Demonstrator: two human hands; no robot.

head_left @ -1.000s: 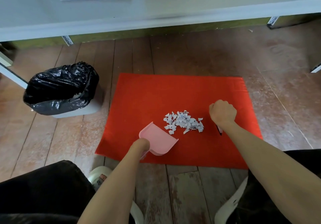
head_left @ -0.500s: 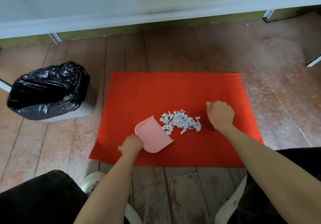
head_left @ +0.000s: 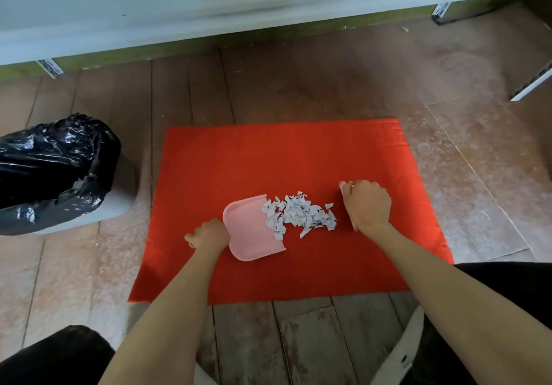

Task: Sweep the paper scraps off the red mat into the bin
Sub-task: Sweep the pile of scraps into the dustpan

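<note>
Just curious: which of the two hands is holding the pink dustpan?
The left hand, gripping the pink dustpan by its handle. The right hand holds a small brush beyond the scraps.

Bare forearms, no sleeves; black trousers (head_left: 50, 357) on both legs.

The red mat (head_left: 298, 157) lay flat on the floor. White paper scraps (head_left: 301, 215) sat in a loose heap near its middle, their left edge spilling onto the lip of a pink dustpan (head_left: 248, 232) resting on the mat. The bin (head_left: 89, 205), grey and lined with a crumpled black bag, stood off the mat's left side.
</note>
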